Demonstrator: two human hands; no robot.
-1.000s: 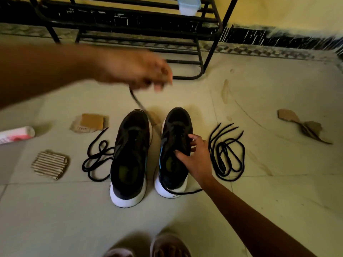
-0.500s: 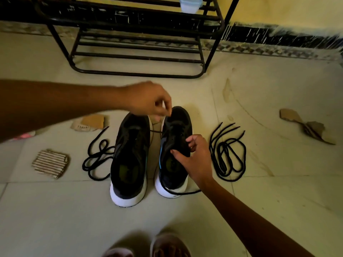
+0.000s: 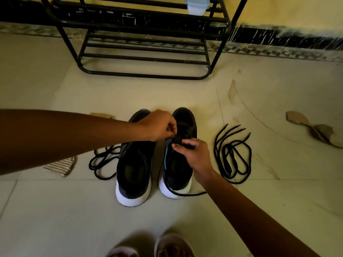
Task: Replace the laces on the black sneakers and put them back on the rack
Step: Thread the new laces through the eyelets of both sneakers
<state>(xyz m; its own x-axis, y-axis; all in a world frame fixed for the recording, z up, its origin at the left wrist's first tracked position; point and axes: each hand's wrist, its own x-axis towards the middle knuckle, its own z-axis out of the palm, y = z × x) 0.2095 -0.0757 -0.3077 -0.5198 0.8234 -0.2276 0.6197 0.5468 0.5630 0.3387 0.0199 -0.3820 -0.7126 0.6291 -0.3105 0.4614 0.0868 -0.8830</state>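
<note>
Rack [image 3: 144, 75] stands at the top of the frame, with the black sneakers [image 3: 135, 164] on the floor at centre. The left hand [image 3: 157, 126], raised a second ago, has dropped to the right-of-frame sneaker [image 3: 185, 123] and pinches the lace [image 3: 185, 194] there. The right hand [image 3: 194, 154] grips that sneaker's eyelet edge. Threading seems barely begun.

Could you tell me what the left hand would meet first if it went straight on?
Probably the right-side sneaker, directly ahead of the left hand pinching its lace; the right hand sits just beyond.
</note>
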